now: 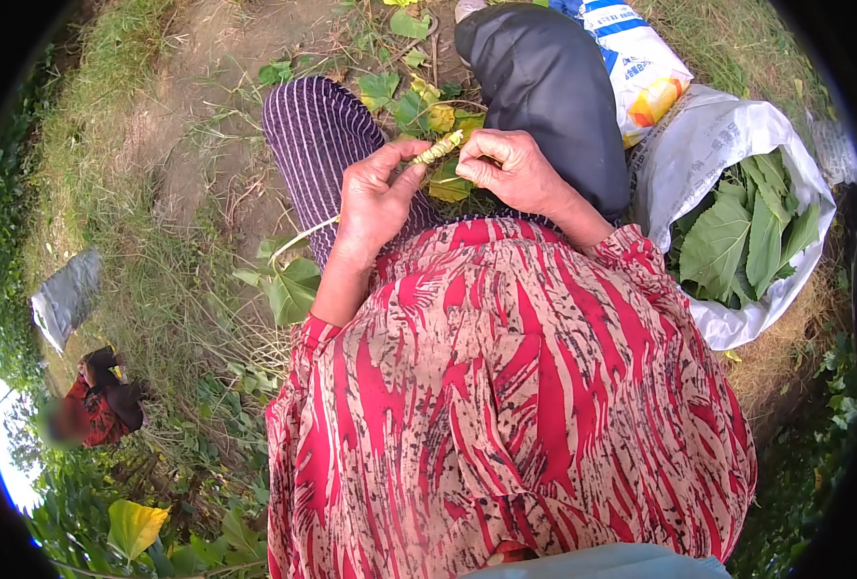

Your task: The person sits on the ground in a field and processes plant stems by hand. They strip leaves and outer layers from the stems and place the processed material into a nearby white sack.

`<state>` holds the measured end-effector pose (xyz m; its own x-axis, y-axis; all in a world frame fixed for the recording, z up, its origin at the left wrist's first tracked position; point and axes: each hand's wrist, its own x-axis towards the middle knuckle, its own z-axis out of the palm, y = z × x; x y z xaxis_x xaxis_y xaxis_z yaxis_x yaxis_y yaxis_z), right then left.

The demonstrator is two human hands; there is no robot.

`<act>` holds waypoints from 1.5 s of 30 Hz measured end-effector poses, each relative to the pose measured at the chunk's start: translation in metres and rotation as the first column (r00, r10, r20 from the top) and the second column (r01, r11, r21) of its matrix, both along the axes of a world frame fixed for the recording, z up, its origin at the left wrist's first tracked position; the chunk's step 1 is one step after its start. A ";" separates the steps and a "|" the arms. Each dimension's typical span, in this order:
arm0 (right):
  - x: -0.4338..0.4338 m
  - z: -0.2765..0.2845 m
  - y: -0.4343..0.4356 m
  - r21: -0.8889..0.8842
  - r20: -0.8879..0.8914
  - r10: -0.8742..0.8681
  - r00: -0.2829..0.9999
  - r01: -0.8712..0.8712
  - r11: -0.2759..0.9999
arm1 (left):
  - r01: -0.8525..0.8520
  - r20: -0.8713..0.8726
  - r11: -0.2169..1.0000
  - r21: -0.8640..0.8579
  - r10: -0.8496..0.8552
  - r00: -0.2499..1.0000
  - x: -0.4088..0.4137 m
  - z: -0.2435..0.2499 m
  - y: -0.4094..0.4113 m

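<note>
My left hand (381,192) pinches a knobbly, pale yellow-green plant piece (439,148) between thumb and fingers. Close by on the right, my right hand (512,170) has its thumb and forefinger drawn together at a thin pale strand (444,179) beside that piece. What lies inside the curled fingers of either hand is hidden. Past my left wrist, a long pale leaf stalk (304,237) slants down to a broad green leaf (293,289). Green and yellow leaves (410,108) lie on the ground between my knees, beyond the hands.
At my right stands a white woven sack (732,333), its mouth wide, with large green leaves (718,239) inside. A printed blue-and-white bag (627,65) lies beyond it. Far left, a person (106,405) sits low near a grey-white sack (66,297). Leafy plants (204,535) border the grass.
</note>
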<state>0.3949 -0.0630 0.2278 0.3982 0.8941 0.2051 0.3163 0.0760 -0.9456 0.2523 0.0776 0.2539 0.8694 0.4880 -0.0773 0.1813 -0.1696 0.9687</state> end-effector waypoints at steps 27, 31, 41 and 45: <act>-0.016 -0.019 0.013 -0.154 -0.637 0.023 0.770 -0.157 0.976 | 0.048 0.083 0.994 0.095 -0.056 0.995 0.002 -0.003 -0.001; -0.016 -0.022 0.014 -0.112 -0.646 0.027 0.763 -0.130 0.985 | 0.045 0.070 0.997 0.064 -0.049 0.996 0.003 0.002 -0.004; -0.014 -0.021 0.014 -0.161 -0.616 0.027 0.787 -0.159 0.974 | 0.032 0.048 0.996 0.078 -0.036 0.998 0.002 -0.004 -0.002; -0.014 -0.017 0.011 -0.229 -0.470 0.023 0.882 -0.147 0.962 | -0.021 0.006 0.999 0.033 0.021 1.000 0.002 -0.007 0.000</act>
